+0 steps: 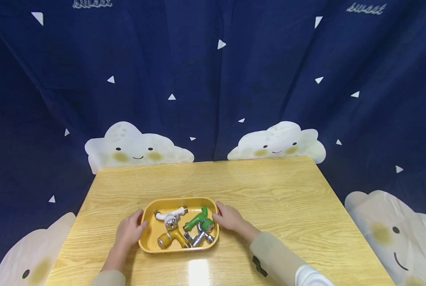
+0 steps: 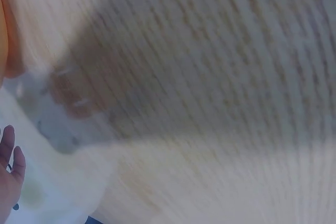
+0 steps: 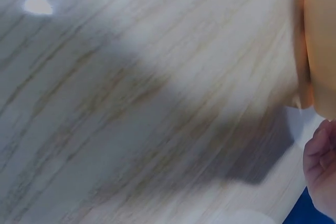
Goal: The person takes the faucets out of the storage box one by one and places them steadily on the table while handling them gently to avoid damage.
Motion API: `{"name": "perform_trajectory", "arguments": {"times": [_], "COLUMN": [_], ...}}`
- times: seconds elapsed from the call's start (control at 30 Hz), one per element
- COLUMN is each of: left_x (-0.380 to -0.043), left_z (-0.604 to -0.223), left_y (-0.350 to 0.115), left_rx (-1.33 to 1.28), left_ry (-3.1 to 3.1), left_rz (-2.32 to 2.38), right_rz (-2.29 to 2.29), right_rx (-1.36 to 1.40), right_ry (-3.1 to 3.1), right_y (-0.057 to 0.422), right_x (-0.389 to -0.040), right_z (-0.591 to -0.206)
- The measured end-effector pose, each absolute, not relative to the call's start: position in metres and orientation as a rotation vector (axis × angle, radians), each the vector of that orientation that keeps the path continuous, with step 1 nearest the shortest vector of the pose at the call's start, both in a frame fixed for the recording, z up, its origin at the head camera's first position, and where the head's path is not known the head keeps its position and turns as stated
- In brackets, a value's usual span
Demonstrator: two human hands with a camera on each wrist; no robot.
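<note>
A yellow plastic tub (image 1: pixel 155 250) stands on the wooden table, with several taps inside. A white tap (image 1: pixel 161 216) with a chrome handle lies at the back left, a golden-yellow tap (image 1: pixel 176 235) in front of it. On the right are a green tap (image 1: pixel 199 217) and a chrome tap (image 1: pixel 200 238). My left hand (image 1: pixel 128 230) is at the tub's left end, fingers loosely extended, thumb tip over the rim. At the right end my right hand (image 1: pixel 230 217) holds the rim, its fingers curled in the right wrist view, next to the tub's wall (image 3: pixel 321 40).
The wooden table (image 1: pixel 270 190) reaches back to a dark blue curtain (image 1: pixel 198 79) printed with white triangles and smiling clouds (image 1: pixel 137 145). A small black object (image 1: pixel 259 266) shows beside the right sleeve (image 1: pixel 275 254). Light glares off the table in front of the tub.
</note>
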State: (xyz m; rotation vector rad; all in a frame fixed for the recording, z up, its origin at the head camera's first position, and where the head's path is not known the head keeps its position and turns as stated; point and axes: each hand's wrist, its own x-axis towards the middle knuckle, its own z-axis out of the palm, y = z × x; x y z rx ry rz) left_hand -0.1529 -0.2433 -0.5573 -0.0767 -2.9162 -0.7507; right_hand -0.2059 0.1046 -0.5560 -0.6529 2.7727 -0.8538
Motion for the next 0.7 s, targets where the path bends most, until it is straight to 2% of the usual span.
{"name": "perform_trajectory", "arguments": {"times": [0.7], "left_x": [-0.174], "left_z": [-0.556], "left_y": [-0.249], "left_rx": [-0.044], "left_ry": [-2.977], "left_rz": [-0.752], "right_rz": [-0.87], "right_rx": [-0.577], "right_ry": [2.778], "right_y": [0.098], "right_x": [-0.224], "right_z": [-0.556]}}
